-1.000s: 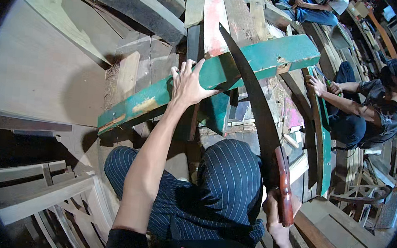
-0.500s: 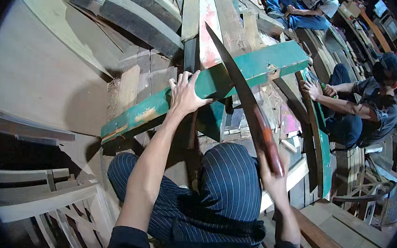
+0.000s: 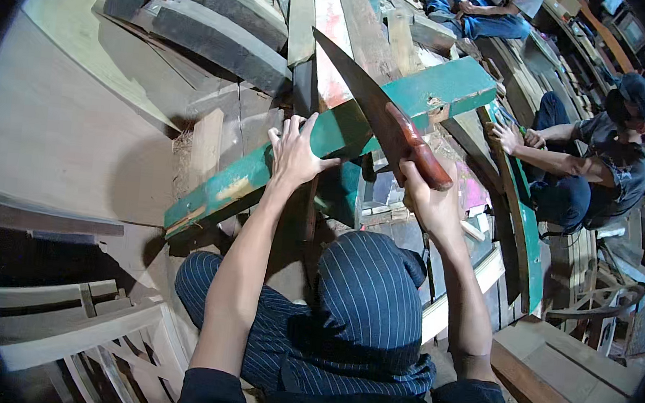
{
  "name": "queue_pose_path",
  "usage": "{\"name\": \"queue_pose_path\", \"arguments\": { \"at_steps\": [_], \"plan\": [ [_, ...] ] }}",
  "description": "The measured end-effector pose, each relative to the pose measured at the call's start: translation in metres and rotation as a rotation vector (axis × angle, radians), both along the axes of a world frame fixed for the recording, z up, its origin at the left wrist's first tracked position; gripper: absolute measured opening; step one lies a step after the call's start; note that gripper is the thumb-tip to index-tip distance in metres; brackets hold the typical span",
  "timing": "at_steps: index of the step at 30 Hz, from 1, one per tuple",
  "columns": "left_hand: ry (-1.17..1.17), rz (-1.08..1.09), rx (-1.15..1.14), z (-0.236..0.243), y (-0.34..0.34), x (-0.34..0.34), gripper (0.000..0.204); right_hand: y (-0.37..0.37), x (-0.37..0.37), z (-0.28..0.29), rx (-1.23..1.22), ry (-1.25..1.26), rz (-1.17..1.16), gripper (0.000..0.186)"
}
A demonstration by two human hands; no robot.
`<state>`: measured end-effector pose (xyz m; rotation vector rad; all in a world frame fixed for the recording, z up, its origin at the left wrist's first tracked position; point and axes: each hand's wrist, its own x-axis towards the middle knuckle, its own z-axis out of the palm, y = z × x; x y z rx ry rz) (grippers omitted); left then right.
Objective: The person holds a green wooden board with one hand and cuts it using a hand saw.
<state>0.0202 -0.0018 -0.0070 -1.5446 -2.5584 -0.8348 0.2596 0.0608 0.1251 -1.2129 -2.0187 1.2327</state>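
Observation:
A green-painted wooden beam point(image 3: 224, 183) with scuffed, chipped paint lies slantwise in front of me, its right end farther off. My left hand point(image 3: 296, 155) presses on its upper face with fingers spread, the thumb reaching to the right. In my right hand point(image 3: 428, 198) is a handsaw point(image 3: 363, 90), gripped by its reddish-brown wooden handle. The dark blade crosses over the beam just right of my left hand, its tip pointing far and to the left. Whether its teeth touch the wood I cannot tell.
Curved timbers point(image 3: 214, 35) and planks are heaped beyond the beam. A large pale panel point(image 3: 61, 125) stands at left, slatted wooden frames point(image 3: 96, 335) below it. On the right a person point(image 3: 595, 156) handles another green beam point(image 3: 530, 243); another person point(image 3: 485, 12) sits farther back.
My right hand has moved forward and slightly left, pushing the saw farther across the beam. My left hand keeps its place on the wood.

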Motion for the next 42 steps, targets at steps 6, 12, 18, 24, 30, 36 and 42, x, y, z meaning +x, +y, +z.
{"name": "queue_pose_path", "arguments": {
  "at_steps": [6,12,18,24,30,36,42],
  "plan": [
    [0.033,0.018,0.034,-0.005,-0.014,-0.01,0.1,-0.114,0.096,0.018,-0.163,0.147,-0.179,0.01],
    [0.038,0.013,0.011,-0.003,-0.009,-0.007,0.103,-0.136,0.121,0.059,-0.023,-0.015,-0.113,0.008],
    [-0.025,-0.018,-0.028,0.0,0.005,0.0,0.106,-0.011,0.015,-0.031,0.215,0.044,-0.048,0.023],
    [0.025,0.028,-0.022,-0.008,-0.014,-0.012,0.107,-0.053,0.05,-0.003,-0.184,0.14,-0.03,0.02],
    [-0.024,-0.011,0.009,0.001,-0.001,-0.002,0.104,-0.132,0.16,0.049,-0.305,0.017,-0.301,0.009],
    [0.037,0.014,-0.015,-0.006,-0.007,-0.006,0.103,-0.027,0.025,-0.015,0.008,0.159,0.039,0.017],
    [0.011,-0.003,-0.019,-0.004,-0.002,-0.005,0.103,-0.013,0.008,-0.036,0.224,0.066,-0.031,0.017]
  ]
}}
